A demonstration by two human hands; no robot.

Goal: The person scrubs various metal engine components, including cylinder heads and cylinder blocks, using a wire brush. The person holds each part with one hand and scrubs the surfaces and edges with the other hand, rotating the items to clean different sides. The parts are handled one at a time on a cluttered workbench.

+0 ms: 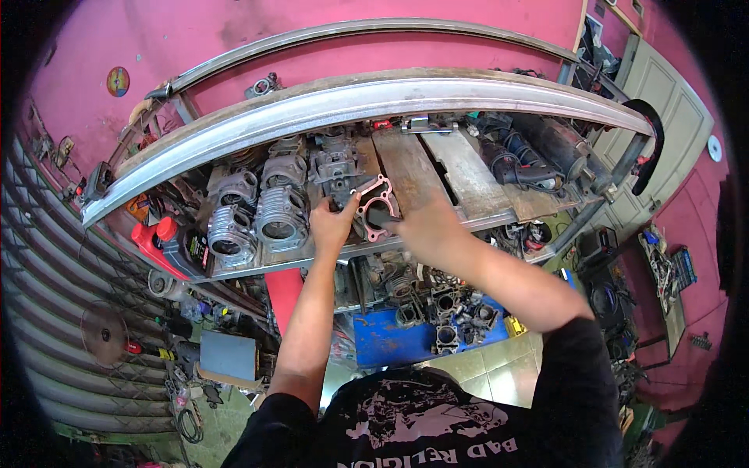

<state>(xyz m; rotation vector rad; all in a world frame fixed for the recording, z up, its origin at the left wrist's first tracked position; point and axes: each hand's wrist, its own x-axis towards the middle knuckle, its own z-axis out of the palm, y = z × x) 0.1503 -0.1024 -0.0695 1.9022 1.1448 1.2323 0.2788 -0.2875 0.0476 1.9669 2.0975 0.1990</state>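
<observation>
An engine cylinder block [388, 187] stands near the front edge of the workbench, its flat, reddish-edged face with a large round bore turned up toward me. My left hand [331, 225] grips its left side, thumb pressed along the edge. At the lower right of the bore is my right hand [431, 232], smeared by motion, and whatever its fingers hold cannot be made out. Several finned cylinders [282, 220] stand in rows on the bench to the left of my left hand.
Red and dark oil bottles [178, 243] stand at the bench's left end. To the right lie wooden boards [460, 168], a power tool [519, 170] and dark cylindrical parts [558, 144]. A metal rail [351, 95] spans above the bench. Below, a blue table [378, 343] carries engine parts.
</observation>
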